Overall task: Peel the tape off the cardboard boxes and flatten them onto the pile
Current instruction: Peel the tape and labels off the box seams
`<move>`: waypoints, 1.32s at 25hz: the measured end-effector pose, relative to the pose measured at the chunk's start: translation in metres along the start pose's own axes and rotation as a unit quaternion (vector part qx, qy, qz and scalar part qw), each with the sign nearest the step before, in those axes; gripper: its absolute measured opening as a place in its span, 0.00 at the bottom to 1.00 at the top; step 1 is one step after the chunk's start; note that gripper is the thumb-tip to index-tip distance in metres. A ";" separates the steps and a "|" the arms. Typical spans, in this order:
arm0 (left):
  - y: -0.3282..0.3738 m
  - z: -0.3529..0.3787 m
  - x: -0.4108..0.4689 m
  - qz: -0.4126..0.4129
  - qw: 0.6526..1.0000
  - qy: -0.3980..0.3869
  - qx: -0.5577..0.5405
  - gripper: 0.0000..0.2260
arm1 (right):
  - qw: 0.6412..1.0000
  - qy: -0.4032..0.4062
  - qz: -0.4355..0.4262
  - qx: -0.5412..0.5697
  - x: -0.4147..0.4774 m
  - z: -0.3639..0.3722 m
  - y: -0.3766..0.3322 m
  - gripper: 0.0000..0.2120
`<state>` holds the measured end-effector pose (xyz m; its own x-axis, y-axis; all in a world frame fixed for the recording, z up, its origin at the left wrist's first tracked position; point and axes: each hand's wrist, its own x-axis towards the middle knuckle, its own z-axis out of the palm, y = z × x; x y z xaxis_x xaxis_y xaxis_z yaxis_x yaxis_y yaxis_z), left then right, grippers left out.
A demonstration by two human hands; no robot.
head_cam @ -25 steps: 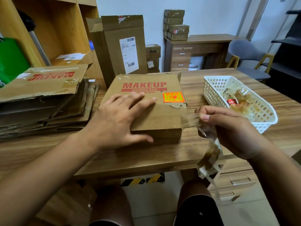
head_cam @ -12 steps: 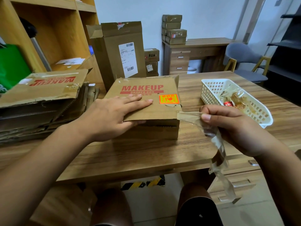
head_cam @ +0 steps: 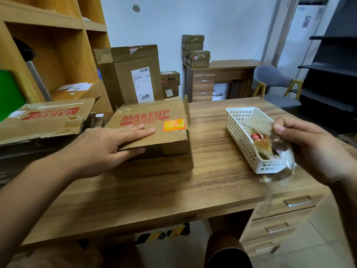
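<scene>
A flat brown cardboard box (head_cam: 166,146) printed MAKEUP in red, with an orange sticker, lies mid-table. My left hand (head_cam: 108,147) rests on its lid, fingers spread on top and thumb under the lid's front edge, which is lifted a little. My right hand (head_cam: 309,149) is off to the right beside the white basket (head_cam: 239,136), pinching a long strip of clear tape (head_cam: 280,171) that hangs free of the box and dangles past the table edge. The pile of flattened boxes (head_cam: 44,122) sits at the left.
The white basket holds crumpled used tape. A tall brown box (head_cam: 133,76) with a shipping label stands behind the MAKEUP box. Wooden shelving fills the left side. A desk with small stacked boxes (head_cam: 195,51) and a grey chair (head_cam: 274,88) are at the back.
My right hand pulled the tape strip off the box's right side and carried it right, toward the basket. The lid's front edge has lifted under my left hand.
</scene>
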<state>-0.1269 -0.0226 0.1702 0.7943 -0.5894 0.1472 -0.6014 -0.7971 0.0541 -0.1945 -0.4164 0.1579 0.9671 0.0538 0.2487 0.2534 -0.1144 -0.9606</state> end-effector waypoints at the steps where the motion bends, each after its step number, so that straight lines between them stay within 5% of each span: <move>1: 0.001 0.001 0.002 0.005 1.000 -0.011 0.019 0.28 | 0.999 0.024 -0.016 -0.019 0.002 -0.004 -0.005 0.19; 4: 0.012 0.010 0.010 0.011 0.998 -0.034 0.053 0.32 | 0.987 0.111 -0.092 -0.064 0.016 0.000 -0.023 0.08; 10: -0.001 0.028 0.009 0.007 0.999 -0.011 0.046 0.40 | 0.934 0.303 -0.147 -0.120 0.062 -0.032 -0.049 0.13; 16: -0.004 0.044 0.016 -0.007 0.999 0.032 0.017 0.33 | 0.888 0.370 -0.220 -0.161 0.114 -0.045 -0.024 0.09; 20: -0.009 0.047 0.017 -0.006 0.999 0.045 -0.018 0.29 | 0.894 0.348 -0.176 -0.220 0.127 -0.049 0.016 0.07; 26: -0.016 0.054 0.018 -0.007 0.998 0.050 -0.037 0.28 | 0.940 0.207 0.028 -0.269 0.096 -0.052 0.058 0.06; 33: -0.019 0.057 0.019 -0.011 0.997 0.055 -0.049 0.27 | 0.833 0.056 0.172 -0.524 0.093 -0.044 0.039 0.14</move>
<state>-0.0957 -0.0263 0.1161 0.7970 -0.5492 0.2515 -0.5930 -0.7905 0.1532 -0.0938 -0.4594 0.1489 0.9680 -0.2465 0.0475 -0.2140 -0.9093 -0.3568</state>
